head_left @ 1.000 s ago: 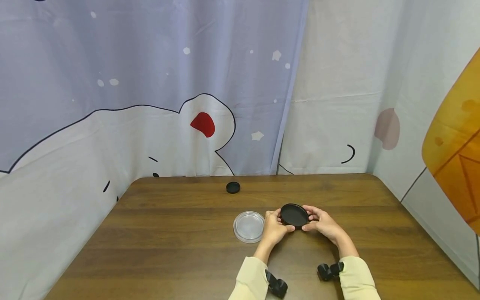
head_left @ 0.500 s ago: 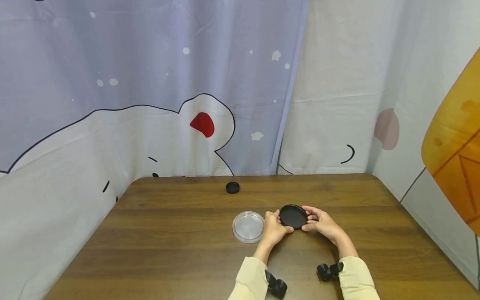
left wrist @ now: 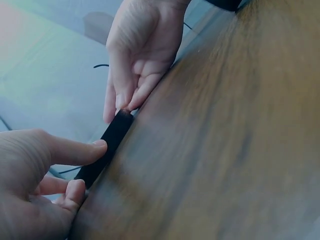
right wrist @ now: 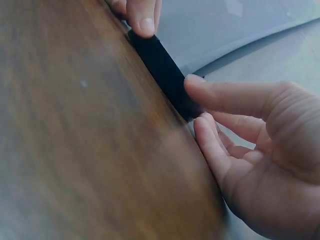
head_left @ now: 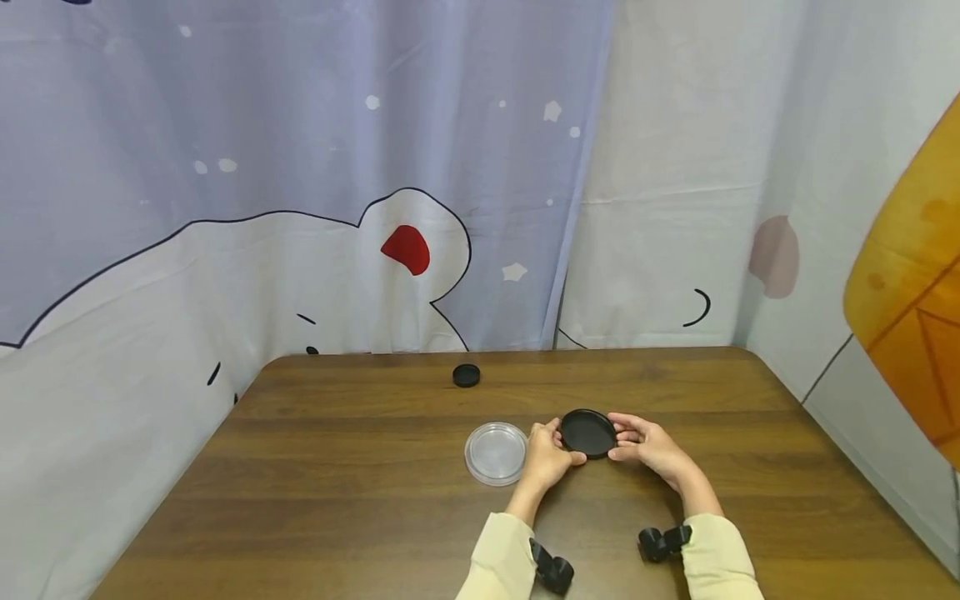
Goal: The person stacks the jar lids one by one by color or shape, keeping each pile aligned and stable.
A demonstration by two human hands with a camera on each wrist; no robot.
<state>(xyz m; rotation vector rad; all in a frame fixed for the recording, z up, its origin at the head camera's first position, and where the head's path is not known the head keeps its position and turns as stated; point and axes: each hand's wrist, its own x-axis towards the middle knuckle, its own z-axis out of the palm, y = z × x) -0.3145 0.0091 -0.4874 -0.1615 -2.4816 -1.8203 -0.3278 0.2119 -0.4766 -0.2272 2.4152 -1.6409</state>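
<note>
A shallow round black lid (head_left: 588, 433) lies between my two hands, its hollow side up. My left hand (head_left: 547, 454) holds its left edge, thumb at the near side and fingers farther round. From the other side my right hand (head_left: 651, 450) holds the right edge with thumb and fingertips. In the left wrist view the black lid (left wrist: 107, 147) shows edge-on, close over the table, with the left thumb (left wrist: 95, 150) against its side. The right wrist view has the right thumb (right wrist: 200, 90) at the lid's edge (right wrist: 162, 75).
A clear round plastic lid or dish (head_left: 497, 454) lies just left of my left hand. Farther back, near the far edge of the wooden table (head_left: 337, 500), sits a smaller black round cap (head_left: 467, 376). A printed curtain (head_left: 300, 167) hangs behind the table.
The black lid has come down slightly and lies flatter than a second ago. My right hand has shifted a little to the right; the left hand is almost still.
</note>
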